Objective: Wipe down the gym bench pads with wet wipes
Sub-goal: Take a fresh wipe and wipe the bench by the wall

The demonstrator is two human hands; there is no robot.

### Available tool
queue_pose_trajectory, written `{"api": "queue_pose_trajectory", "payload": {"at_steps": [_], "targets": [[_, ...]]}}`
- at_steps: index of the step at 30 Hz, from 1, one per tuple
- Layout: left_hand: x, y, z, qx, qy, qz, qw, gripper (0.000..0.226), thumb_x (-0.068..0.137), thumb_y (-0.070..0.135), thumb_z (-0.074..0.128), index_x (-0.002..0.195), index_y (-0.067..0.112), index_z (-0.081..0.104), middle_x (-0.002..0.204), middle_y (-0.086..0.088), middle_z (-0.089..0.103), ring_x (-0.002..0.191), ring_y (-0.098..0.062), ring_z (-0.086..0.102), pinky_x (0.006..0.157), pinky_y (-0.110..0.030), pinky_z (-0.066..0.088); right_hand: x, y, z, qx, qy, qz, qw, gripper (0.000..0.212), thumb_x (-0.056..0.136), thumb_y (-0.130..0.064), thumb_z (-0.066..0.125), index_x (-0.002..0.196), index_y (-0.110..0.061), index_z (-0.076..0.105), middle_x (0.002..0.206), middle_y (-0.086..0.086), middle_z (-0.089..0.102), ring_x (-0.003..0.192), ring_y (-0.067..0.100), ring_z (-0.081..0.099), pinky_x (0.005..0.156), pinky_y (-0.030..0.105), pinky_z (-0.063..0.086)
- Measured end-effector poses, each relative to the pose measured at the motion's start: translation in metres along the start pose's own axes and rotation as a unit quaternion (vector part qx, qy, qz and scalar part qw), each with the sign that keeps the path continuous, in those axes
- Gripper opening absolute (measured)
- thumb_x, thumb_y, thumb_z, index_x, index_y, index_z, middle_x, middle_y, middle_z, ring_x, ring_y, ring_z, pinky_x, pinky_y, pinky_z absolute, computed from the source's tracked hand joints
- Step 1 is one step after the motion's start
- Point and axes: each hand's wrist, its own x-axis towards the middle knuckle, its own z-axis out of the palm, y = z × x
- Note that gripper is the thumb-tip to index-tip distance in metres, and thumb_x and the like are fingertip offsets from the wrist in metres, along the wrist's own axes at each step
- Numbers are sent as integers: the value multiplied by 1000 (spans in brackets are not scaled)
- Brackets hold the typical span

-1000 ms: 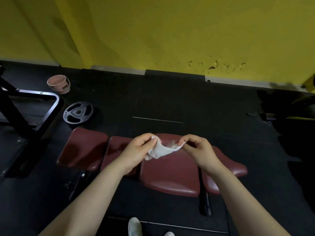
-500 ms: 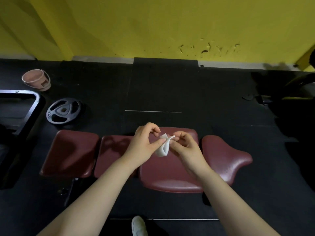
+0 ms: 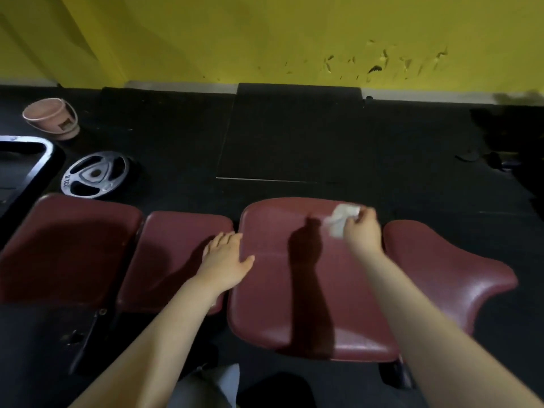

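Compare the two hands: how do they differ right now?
The right hand pinches a wipe at the far corner of the large pad; the left hand holds nothing. The left hand lies flat with straight fingers across two pads' gap; the right hand's fingers are curled. Both touch the bench.

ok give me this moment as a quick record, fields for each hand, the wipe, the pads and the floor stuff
left hand: flat, fingers straight, resting across the gap between the second pad and the large pad
right hand: pinches the wet wipe
wet wipe: crumpled, at the large pad's far right corner
pads: four maroon pads in a row
floor: weight plate, pink bucket, black matting
wall: yellow, paint chipped
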Motion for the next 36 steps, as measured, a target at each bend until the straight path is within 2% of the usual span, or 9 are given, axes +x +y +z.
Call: {"api": "queue_pose_trajectory", "payload": {"at_steps": [5,11,14,17,23,27,31,33,36], "targets": [[35,-31,28,166,-7,43,985,69,102,49,33,158,16,11,166,0,7,152,-18,0,123,-43,1,62,22,45,-116,66,-57,989,30,97,-7,37,125,-7,51,113,21,64,103,40,60,83,41,47],[46,-53,51,142,-31,48,988,64,101,38,33,158,20,12,165,9,2,152,-16,-8,123,-40,-2,21,18,167,-133,-97,-206,965,31,96,-16,42,121,-20,60,117,2,61,108,23,57,74,19,38],[49,-58,53,139,-24,56,988,65,98,35,36,158,23,12,165,11,3,152,-15,-8,123,-39,-2,9,10,196,-169,-239,-341,893,43,97,-10,38,137,-18,53,144,0,48,135,18,39,102,11,29],[51,-61,53,125,-27,61,990,65,99,32,37,158,24,11,165,11,4,152,-15,-8,123,-39,-2,37,17,171,-184,-245,-397,865,40,96,-5,44,133,-12,57,146,2,48,136,16,41,107,12,23],[49,-63,52,90,-29,66,993,65,98,30,39,158,25,14,165,12,7,151,-13,-7,123,-39,-3,106,101,51,-174,-57,-241,953,41,94,0,49,127,-19,64,131,-9,56,128,12,49,101,-1,20],[49,-66,55,82,-21,73,994,67,97,27,40,158,25,13,164,12,7,151,-13,-7,123,-39,-4,116,142,21,-229,65,-33,971,38,93,-3,43,127,-7,61,121,22,63,113,39,58,96,39,47],[50,-67,57,80,-11,73,994,67,96,25,41,158,26,15,164,12,8,152,-14,-6,123,-39,-4,97,93,72,-167,143,-40,975,32,94,-10,42,118,-7,63,112,25,66,106,42,60,93,42,47],[51,-69,56,68,-11,75,995,67,96,23,41,158,26,15,164,13,8,151,-12,-6,123,-38,-4,73,53,109,-168,86,-129,974,34,95,-8,42,123,-10,61,113,19,66,106,36,61,92,37,46],[53,-72,56,43,-19,74,996,68,94,18,42,157,27,17,164,14,10,151,-11,-7,122,-37,-6,14,13,170,-178,-114,-318,924,27,93,-9,38,106,-18,60,100,-6,55,98,13,51,86,22,37]]}}
